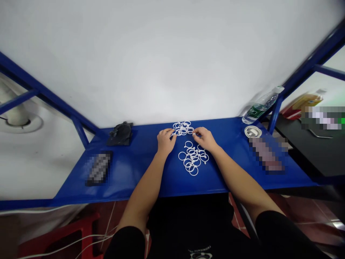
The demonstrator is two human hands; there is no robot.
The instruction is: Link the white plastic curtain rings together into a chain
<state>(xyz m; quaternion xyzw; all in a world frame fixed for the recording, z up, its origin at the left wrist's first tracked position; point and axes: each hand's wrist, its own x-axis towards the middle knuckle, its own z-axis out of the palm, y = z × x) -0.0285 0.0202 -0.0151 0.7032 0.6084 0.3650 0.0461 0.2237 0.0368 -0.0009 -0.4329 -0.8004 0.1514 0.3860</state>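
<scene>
Two loose heaps of white plastic rings with small knobs, like curtain rings, lie on the blue tabletop. At the left edge of the far heap [183,126] is my left hand [165,141], its thumb and fingers apart and its fingertips touching or almost touching the rings. My right hand [205,138] is at that heap's right edge, thumb and forefinger pinched on what looks like the knob of a white ring [190,130]. The near heap [192,158] spreads between my forearms, several of its rings overlapping. My right wrist is close to its upper right side.
A crumpled black plastic bag [120,134] and a blurred-out dark phone-like object [99,168] lie on the left. On the right stand a water bottle [260,108] and a white roll [252,132], beside a blurred-out object [266,154]. Blue frame bars [275,113] flank the table.
</scene>
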